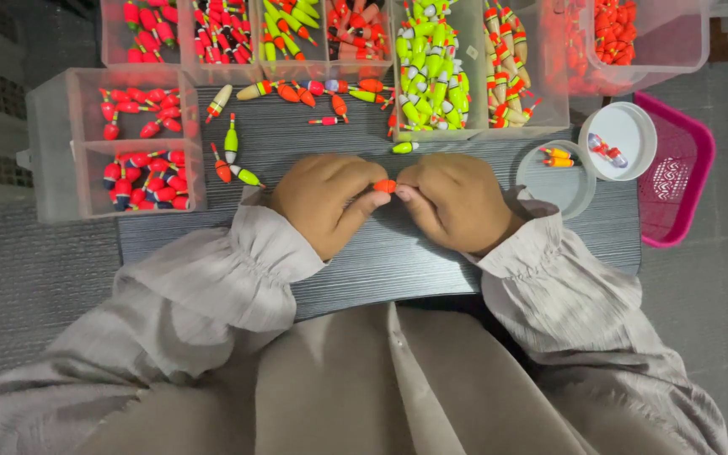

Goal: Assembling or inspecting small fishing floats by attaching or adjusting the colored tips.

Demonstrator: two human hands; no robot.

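Note:
My left hand (pixel 323 200) and my right hand (pixel 454 199) meet over the middle of a dark grey ribbed board (pixel 398 261). Between their fingertips they pinch a small orange fishing float (pixel 385 185), both hands gripping it. Both wrists wear pale grey gathered sleeves. Loose floats lie on the board just beyond my hands: a green and yellow one (pixel 404 147), a green and white one (pixel 231 139), and a row of orange and red ones (pixel 313 89).
Clear plastic compartment boxes of red floats (pixel 138 147) sit at the left, and boxes of red, green and yellow floats (pixel 431 63) line the far edge. Two round white lids (pixel 625 131) with a few floats and a pink basket (pixel 676 173) stand at the right.

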